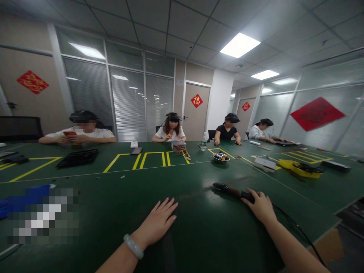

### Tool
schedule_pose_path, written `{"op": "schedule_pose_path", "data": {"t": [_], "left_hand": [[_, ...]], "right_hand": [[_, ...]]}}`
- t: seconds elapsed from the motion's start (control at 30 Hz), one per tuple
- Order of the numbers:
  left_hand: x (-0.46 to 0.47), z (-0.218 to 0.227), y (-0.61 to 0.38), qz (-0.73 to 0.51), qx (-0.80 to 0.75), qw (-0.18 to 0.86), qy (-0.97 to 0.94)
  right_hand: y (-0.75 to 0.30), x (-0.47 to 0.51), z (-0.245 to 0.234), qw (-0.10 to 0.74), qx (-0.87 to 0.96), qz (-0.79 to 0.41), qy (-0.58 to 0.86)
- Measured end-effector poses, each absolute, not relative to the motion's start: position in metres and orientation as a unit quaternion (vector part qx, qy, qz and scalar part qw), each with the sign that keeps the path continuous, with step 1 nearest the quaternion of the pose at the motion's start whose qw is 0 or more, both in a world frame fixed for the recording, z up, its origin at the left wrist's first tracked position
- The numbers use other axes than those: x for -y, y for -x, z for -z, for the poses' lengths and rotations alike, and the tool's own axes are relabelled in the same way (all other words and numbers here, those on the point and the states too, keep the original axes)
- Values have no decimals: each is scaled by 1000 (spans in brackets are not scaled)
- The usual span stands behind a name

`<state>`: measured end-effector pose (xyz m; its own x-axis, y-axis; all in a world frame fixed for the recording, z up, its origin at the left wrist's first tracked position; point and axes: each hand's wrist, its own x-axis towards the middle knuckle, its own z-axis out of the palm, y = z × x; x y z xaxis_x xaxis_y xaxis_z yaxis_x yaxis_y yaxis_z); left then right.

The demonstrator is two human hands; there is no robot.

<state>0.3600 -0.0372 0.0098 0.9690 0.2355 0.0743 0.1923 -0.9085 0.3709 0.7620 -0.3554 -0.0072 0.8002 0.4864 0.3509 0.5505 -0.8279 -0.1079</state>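
Flat on the green tabletop [119, 212] lies my left hand [157, 222], fingers stretched out and nothing held. Its wrist wears a pale bangle [133, 246]. My right hand [262, 206] is closed round the rear end of an electric screwdriver [234, 192], thumb on the near side and fingers over the top. The tool lies along the table with its tip pointing left, away from the hand. A black cable [295, 224] runs from behind that hand toward the lower right edge. The palm side of the right hand is hidden.
Beyond a seam stand a metal bowl [221, 159] of small parts, a water bottle [204, 142], a metal box with coloured wires [179, 145] and a yellow tray [309, 172]. A blue item [28, 197] lies at left. Several people sit across the table.
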Motion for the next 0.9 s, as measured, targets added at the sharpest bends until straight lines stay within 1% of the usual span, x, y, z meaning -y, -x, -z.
{"op": "schedule_pose_path", "data": {"t": [0.2,0.33,0.53,0.63,0.77,0.9], "left_hand": [[39,-9,-363,-64,-116,184,-974],[40,-13,-367,-85,-134,186,-970],[49,-31,-368,-197,-131,155,-959],[51,-33,-367,-234,-115,132,-956],[45,-25,-368,-251,-104,117,-955],[41,-19,-371,-237,-104,111,-960]], "right_hand": [[-755,350,-1,145,301,125,934],[-730,331,-9,169,334,104,922],[-644,257,-21,219,415,62,881],[-591,213,-22,236,464,27,853],[-527,164,-17,234,505,9,831],[-497,143,-11,250,544,9,801]]}}
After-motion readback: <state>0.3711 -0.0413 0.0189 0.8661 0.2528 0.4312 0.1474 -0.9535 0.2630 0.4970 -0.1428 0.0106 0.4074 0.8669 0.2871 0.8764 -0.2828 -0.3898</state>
